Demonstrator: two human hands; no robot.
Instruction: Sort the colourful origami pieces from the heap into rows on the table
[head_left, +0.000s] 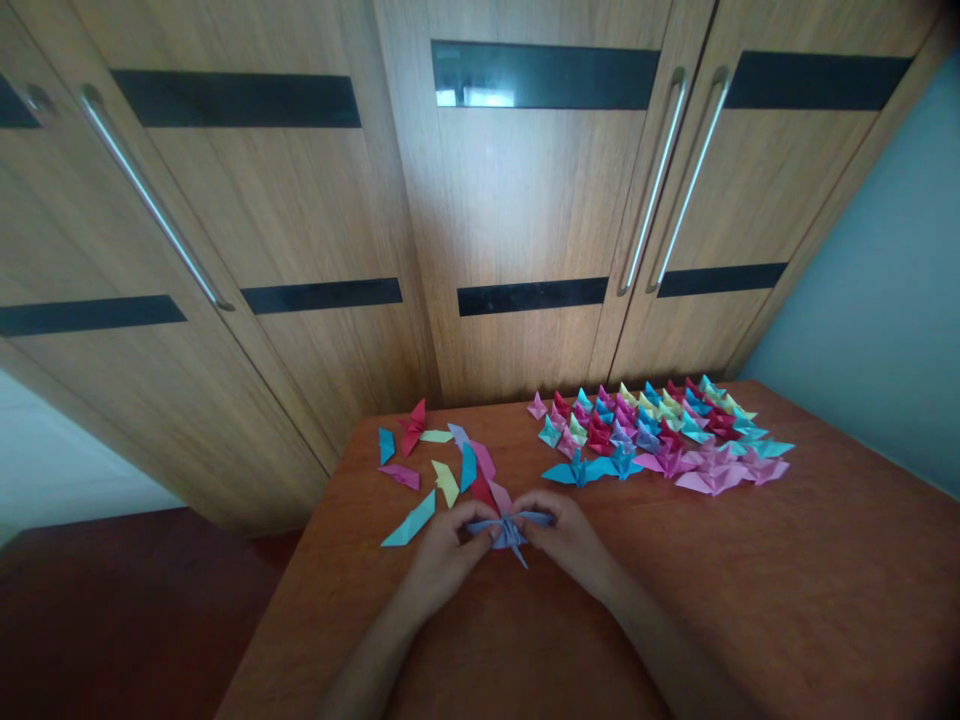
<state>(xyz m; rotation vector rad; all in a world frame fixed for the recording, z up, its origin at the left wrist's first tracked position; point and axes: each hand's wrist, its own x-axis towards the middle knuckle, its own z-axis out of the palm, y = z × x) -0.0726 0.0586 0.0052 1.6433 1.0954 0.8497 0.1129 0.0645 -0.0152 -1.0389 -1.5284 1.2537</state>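
Between my two hands is a lavender origami crane (508, 533), its wings spread to either side and a thin point sticking out toward me. My left hand (448, 552) pinches the left wing between thumb and fingers. On the other side, my right hand (564, 533) grips the right wing the same way. Just beyond the hands lie folded paper pieces, among them a red one (482, 490), a blue one (468, 466) and a pale yellow one (445, 481). A light turquoise piece (410, 520) rests left of my left hand.
Rows of small folded paper cranes (645, 415) in many colours stand at the back right of the wooden table (810, 580). Pink cranes (716, 468) with spread wings sit in front of them. A red folded piece (413, 427) lies at the back left. Wooden cupboard doors (517, 200) rise behind.
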